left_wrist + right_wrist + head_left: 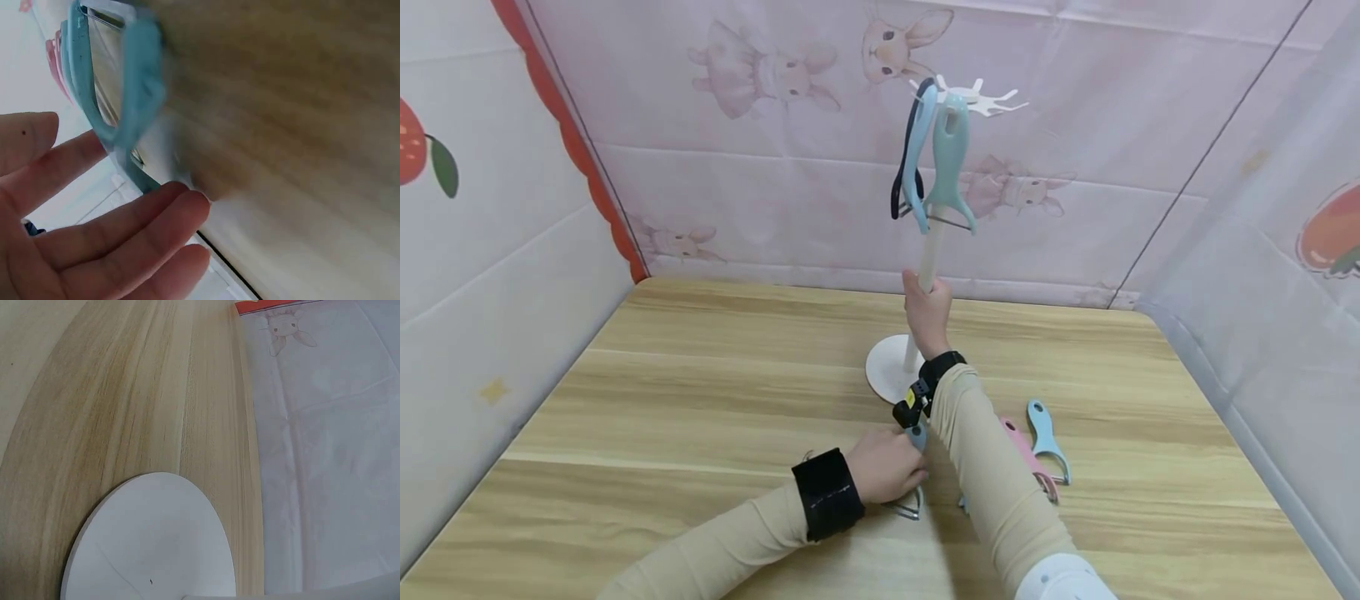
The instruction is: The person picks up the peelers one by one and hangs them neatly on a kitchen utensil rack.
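My right hand (928, 312) grips the white pole of a hook stand (932, 250), fingers curled round it above the round base (156, 544). A mint-green peeler (951, 150), a light blue peeler (917, 150) and a dark-handled one (898, 183) hang from the stand's hooks. Low over the table, my left hand (883, 468) covers the middle of a blue peeler (916, 435), whose handle end and blade show past it. In the left wrist view my fingers (144, 231) reach over the peeler's neck and handle, with the thumb apart.
Right of my right sleeve, a pink peeler (1026, 450) and another light blue peeler (1045, 433) lie on the wooden table (715, 375). A blue piece (963, 503) peeks out from beneath the sleeve. Patterned cloth walls (820, 183) enclose the table's back and sides.
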Tool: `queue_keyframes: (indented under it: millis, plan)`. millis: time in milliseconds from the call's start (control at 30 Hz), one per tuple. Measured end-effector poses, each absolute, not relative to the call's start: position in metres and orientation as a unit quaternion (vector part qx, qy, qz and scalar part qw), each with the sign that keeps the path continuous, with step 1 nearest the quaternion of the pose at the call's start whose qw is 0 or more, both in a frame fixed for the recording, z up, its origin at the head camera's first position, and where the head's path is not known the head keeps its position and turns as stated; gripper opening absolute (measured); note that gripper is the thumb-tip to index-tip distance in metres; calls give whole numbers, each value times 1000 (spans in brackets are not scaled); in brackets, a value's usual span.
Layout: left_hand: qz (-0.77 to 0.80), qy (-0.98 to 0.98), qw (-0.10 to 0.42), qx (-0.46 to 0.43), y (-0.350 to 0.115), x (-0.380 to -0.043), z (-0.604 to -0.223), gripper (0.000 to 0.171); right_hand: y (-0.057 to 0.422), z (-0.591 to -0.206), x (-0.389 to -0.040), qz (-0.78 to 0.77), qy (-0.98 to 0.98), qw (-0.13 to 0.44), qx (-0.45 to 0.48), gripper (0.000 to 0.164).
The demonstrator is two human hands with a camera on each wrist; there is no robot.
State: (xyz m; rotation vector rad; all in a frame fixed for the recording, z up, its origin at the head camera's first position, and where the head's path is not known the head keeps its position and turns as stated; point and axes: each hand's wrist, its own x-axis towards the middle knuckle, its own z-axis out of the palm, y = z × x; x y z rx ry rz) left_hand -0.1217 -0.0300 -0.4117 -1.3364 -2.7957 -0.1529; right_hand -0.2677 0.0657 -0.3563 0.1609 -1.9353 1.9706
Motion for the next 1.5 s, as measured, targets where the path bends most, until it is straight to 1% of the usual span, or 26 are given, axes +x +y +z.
queue_keyframes:
  millis: [167,267,367,567,633,800,933,1033,1300,1400,1433,1500]
  plan:
    - [-48,-903,49,-424,-31,-119,-411,16,66,-356,-268,704,-683,188,58,42]
    - [-58,-906,47,-416,-32,-118,-409,13,66,-357,-268,701,-684,194,58,42]
    - [-74,-909,36,-409,-34,-119,-408,14,66,-358,-268,696,-687,202,59,42]
    - [-83,-912,43,-399,-43,-120,-407,15,66,-359,-268,695,-686,208,57,43]
    - [-92,-916,25,-391,-46,-120,-404,15,66,-359,-268,697,-685,207,56,43]
    - [-124,-927,-45,-350,-55,-127,-401,18,66,-358,-268,695,-687,206,54,43]
    - [-153,-936,-52,-313,-66,-133,-399,23,65,-358,-268,697,-685,204,54,43]
    - [-187,-939,-57,-284,-75,-137,-399,24,65,-358,-268,699,-683,204,55,43]
    - [-294,-919,-45,-258,-92,-146,-390,19,65,-358,-267,697,-684,207,56,43]
    - [-322,-915,-15,-244,-97,-151,-383,10,65,-356,-265,699,-684,200,57,44]
    - [-327,-915,0,-236,-99,-153,-380,13,65,-355,-264,701,-684,195,56,44]
    - [-341,-913,32,-222,-102,-157,-373,24,65,-351,-261,703,-684,188,57,43]
